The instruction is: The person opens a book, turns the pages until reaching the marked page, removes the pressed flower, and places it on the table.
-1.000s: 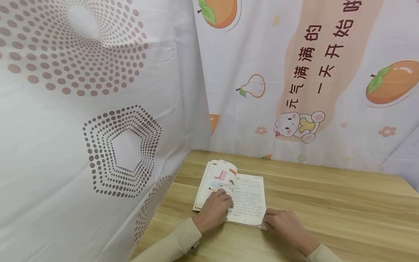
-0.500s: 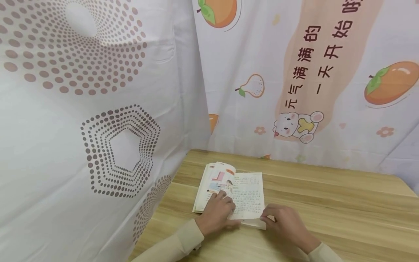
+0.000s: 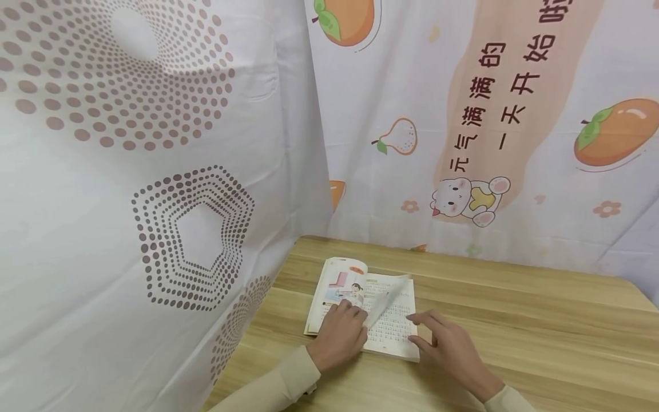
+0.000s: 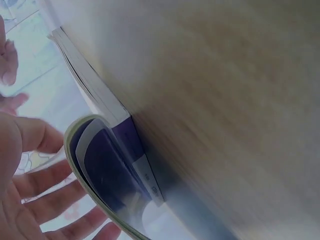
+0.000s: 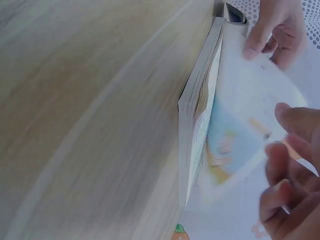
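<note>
The step in hand seems to be the turning of one leaf in an open book (image 3: 393, 331), which lies on the wooden worktop (image 3: 515, 320), between five and six o'clock from the middle of the head view. A single leaf (image 3: 385, 303) stands up from the right-side page, blurred, with its upper end leaning toward about one o'clock. The left hand (image 3: 340, 337) rests on the book at its seven o'clock part, near the fold; in the left wrist view its fingers are spread against the curved side, so it presses rather than grips. Whether it also touches the rising leaf, one cannot tell. The right hand (image 3: 450, 346) is at four o'clock, just beside the outer edge, with thumb and forefinger apart and nothing between them. The next move probably calls for guiding this leaf over toward nine o'clock and laying it flat, while the left hand gives it room. As for its look, the book is a paperback with pale pages: dense small print fills the right page, and a coloured picture (image 3: 345, 289) of a child is at ten o'clock. The left wrist view shows a dark blue-violet spine (image 4: 129, 137).
</note>
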Demonstrator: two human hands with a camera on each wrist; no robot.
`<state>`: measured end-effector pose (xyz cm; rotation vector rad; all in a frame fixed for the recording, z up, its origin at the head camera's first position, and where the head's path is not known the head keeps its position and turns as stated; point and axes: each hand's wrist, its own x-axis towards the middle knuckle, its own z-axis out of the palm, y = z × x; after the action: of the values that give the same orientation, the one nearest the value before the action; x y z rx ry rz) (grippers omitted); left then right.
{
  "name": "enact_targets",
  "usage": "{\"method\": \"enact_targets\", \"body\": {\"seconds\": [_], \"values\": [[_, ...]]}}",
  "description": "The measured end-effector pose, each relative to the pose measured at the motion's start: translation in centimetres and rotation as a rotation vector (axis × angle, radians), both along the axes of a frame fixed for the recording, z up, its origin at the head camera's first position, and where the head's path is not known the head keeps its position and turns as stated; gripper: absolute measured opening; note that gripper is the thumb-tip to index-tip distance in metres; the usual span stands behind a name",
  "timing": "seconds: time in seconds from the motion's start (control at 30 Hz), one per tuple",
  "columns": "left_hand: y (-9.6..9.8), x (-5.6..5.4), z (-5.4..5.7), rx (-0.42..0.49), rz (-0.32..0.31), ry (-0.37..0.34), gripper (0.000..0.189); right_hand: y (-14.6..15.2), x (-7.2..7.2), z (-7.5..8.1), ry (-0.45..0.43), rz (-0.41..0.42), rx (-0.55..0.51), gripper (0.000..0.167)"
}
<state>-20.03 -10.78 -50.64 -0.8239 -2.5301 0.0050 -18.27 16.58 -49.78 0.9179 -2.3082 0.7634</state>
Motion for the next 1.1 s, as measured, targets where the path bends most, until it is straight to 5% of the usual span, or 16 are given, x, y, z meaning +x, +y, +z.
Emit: {"method": "enact_targets", "body": {"seconds": [0.2,0.43,0.77,1.1], "values": [[0.02,-0.29,0.21,0.089,0.077,0.116,0.059,0.42,0.11,-0.74,-0.092,-0.042,0.234,0.032],[-0.25,-0.51,0.46,0.143,0.056,0.177,0.078,0.71,0.34,-0.90,-0.209,-0.033,0.321,0.021],[-0.47,-0.73,0.59,0.119,0.074,0.172,0.070,0.64,-0.11,-0.43,-0.212,0.010,0.357,0.009],[-0.57,-0.39,0.16,0.025,-0.046,0.075,0.026,0.41,-0.02,-0.91,-0.068,0.049,0.396,0.009]]}}
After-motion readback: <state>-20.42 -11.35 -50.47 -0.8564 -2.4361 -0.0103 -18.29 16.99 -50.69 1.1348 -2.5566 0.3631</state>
